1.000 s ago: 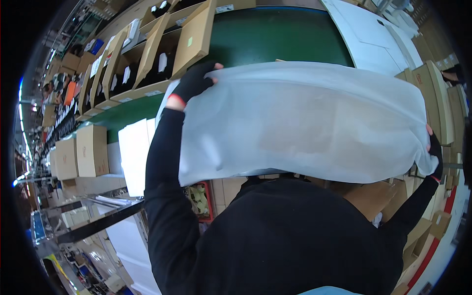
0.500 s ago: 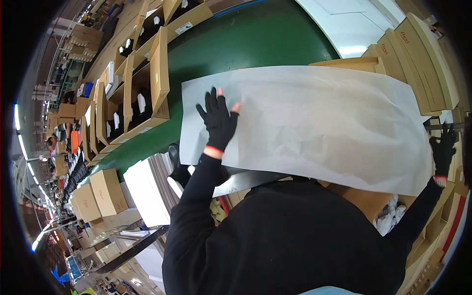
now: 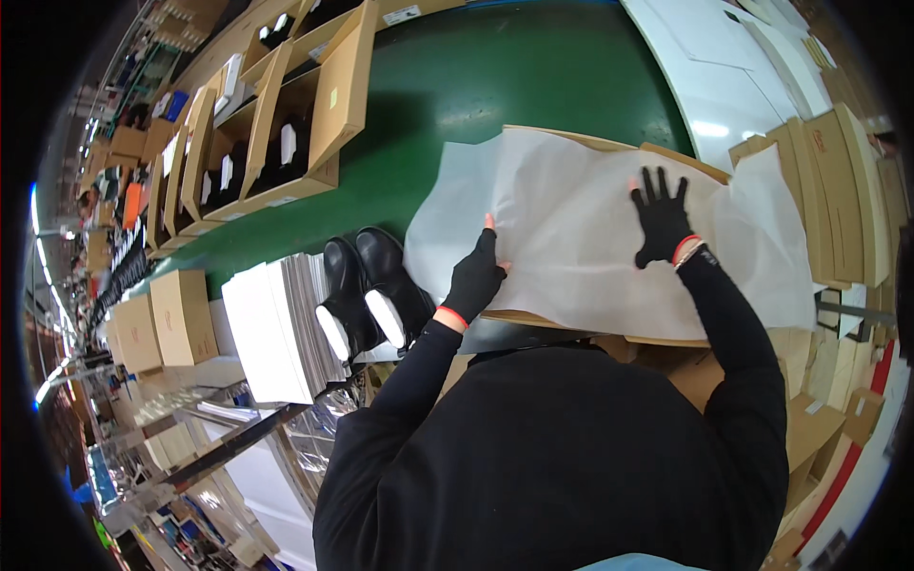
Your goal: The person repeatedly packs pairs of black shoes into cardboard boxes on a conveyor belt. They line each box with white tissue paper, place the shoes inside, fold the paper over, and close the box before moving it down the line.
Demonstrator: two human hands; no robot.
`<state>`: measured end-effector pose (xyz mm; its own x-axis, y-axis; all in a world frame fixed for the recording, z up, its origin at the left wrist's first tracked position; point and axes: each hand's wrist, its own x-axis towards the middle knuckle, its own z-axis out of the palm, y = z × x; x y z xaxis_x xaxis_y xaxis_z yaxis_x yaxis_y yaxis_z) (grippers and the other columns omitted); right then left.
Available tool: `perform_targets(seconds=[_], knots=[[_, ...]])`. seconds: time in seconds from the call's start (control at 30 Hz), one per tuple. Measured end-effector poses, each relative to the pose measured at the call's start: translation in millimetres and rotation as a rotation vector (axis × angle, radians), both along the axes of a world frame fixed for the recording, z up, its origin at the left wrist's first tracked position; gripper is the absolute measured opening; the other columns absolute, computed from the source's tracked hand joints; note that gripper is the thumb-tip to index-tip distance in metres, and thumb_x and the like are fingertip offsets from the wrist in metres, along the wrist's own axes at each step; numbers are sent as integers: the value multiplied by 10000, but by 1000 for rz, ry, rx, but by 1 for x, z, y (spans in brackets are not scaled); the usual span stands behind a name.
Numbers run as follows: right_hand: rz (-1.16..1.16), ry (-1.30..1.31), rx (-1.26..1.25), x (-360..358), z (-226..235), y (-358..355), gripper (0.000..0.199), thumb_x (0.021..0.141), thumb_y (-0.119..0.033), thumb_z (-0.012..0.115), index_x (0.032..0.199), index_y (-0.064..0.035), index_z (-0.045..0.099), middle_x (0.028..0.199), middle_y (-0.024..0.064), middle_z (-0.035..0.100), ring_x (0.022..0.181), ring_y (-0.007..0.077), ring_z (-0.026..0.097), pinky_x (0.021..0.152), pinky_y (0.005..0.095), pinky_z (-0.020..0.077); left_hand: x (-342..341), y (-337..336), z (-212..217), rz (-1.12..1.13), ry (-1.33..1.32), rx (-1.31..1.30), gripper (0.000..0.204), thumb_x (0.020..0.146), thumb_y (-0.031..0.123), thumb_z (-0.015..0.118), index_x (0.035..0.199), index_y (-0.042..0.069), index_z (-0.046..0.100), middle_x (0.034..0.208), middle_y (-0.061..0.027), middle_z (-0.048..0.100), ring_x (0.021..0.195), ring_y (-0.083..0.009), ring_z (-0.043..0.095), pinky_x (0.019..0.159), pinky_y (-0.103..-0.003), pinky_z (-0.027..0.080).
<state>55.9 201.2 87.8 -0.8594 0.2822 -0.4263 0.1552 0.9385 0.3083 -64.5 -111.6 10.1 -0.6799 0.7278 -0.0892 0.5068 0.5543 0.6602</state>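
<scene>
White paper [image 3: 571,214]: over carton [image 3: 685,164], likely lining.
Left hand [image 3: 476,278]: thumb apart, on paper, I judge steadying.
Right hand [image 3: 663,221]: spread, two o'clock from left, likely smoothing.

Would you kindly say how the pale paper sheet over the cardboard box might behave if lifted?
The paper sheet is likely floppy, given its soft creases and curving left edge. It is probably light for its size, seeming thin enough for the cardboard box to show faintly through.
</scene>
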Motion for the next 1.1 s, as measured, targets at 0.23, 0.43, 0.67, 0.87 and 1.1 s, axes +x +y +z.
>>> perform_targets(seconds=[0.23, 0.43, 0.67, 0.87, 1.1], knots=[[18, -6, -169, -51, -123, -39, 1417, 354, -565, 871, 1481, -49, 183, 1521, 229, 197, 1407, 430, 167, 1056, 701, 130, -6, 2, 16, -134, -151, 10, 970, 772, 131, 703, 1515, 141, 80, 1187, -234, 596, 822, -380, 648, 725, -418, 503], [178, 11, -232, -31, -112, -84, 1415, 363, -516, 893, 1494, -80, 164, 1534, 224, 167, 1418, 434, 135, 1081, 688, 85, 3, -6, -2, -83, -126, 141, 959, 748, 123, 743, 1508, 132, 159, 1233, -208, 575, 922, -374, 637, 781, -411, 500], [-196, 25, -740, -33, -114, -52, 1053, 551, -390, 866, 1417, -54, 371, 1450, 219, 354, 1344, 357, 331, 1060, 534, 303, -2, -81, 42, 151, -33, 295, 889, 782, 135, 757, 1483, 54, 215, 1343, -179, 494, 1127, -285, 579, 869, -368, 497], [-549, 945, -1276, -25, 4, -54, 346, 905, -93, 615, 1239, -13, 574, 1026, 93, 657, 780, 113, 622, 740, 239, 488, -1, -243, 123, 571, 72, 13, 971, 654, 208, 843, 1430, 1, 296, 1338, -219, 445, 1150, -364, 540, 928, -383, 458], [-409, 909, -1333, -35, 32, -114, 256, 901, -50, 611, 1154, -13, 616, 976, 52, 656, 837, 110, 622, 748, 251, 493, 4, -276, 25, 950, 168, -113, 714, 775, 418, 728, 1280, -32, 503, 851, -249, 670, 853, -421, 662, 718, -440, 517]])
